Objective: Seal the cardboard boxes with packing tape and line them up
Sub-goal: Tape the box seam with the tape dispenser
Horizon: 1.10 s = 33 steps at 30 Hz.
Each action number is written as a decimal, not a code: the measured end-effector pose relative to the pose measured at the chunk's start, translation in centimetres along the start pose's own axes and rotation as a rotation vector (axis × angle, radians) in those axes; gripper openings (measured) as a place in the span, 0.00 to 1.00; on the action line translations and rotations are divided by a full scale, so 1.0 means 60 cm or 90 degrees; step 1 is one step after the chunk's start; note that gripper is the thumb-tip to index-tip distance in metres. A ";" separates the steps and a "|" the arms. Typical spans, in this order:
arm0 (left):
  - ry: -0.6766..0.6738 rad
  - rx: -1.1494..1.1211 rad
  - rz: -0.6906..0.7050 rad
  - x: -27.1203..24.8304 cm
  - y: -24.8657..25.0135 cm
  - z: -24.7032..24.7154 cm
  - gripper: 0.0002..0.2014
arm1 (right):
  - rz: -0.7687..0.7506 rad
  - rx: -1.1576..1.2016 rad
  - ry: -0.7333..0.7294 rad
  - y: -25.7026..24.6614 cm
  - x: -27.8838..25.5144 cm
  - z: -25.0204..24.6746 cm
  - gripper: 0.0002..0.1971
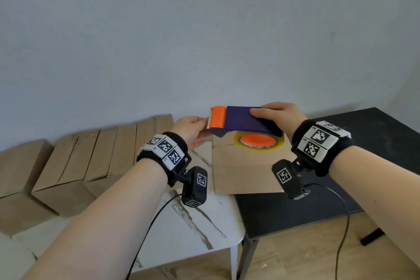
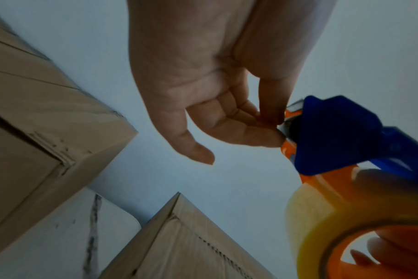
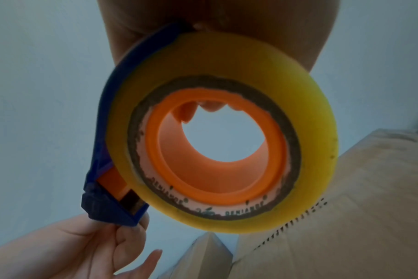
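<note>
My right hand [image 1: 276, 115] grips a blue and orange tape dispenser [image 1: 241, 120] from above, held over a brown cardboard box [image 1: 245, 170]. Its yellowish tape roll [image 3: 217, 130] fills the right wrist view, with fingertips [image 3: 211, 106] showing through the orange core. My left hand [image 1: 193, 130] is at the dispenser's orange cutter end, where thumb and forefinger [image 2: 272, 120] pinch the tape end at the blade. The box straddles the white marble table [image 1: 193, 218] and the black table [image 1: 375, 134]. Its top flaps lie shut.
Several brown cardboard boxes [image 1: 91, 157] stand in a row along the wall at the left, on the marble table. A plain grey wall [image 1: 204, 29] rises behind. Wood floor [image 1: 295, 257] shows below the tables. Thin black cables [image 1: 147, 227] hang from both wrist cameras.
</note>
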<state>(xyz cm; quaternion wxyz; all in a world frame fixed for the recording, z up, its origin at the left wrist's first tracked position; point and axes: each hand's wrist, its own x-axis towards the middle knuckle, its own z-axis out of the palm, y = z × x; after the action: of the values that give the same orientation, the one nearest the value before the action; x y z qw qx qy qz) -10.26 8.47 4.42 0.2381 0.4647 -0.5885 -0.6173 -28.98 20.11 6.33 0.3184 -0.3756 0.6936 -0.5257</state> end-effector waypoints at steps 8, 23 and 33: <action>0.088 0.131 0.084 0.032 0.004 0.039 0.11 | -0.007 -0.064 -0.018 0.004 0.017 -0.038 0.13; 0.188 0.173 0.015 0.072 -0.025 0.010 0.14 | 0.020 -0.248 0.014 0.062 0.072 -0.139 0.10; 0.206 0.210 -0.046 0.083 -0.079 0.027 0.14 | -0.003 -0.429 0.002 0.045 0.089 -0.114 0.13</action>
<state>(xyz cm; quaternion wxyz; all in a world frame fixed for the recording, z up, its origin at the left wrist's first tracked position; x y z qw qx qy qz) -12.71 6.04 -1.74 0.2281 0.6110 -0.6183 -0.4386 -37.94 19.35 5.14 0.1738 -0.4606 0.8279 -0.2685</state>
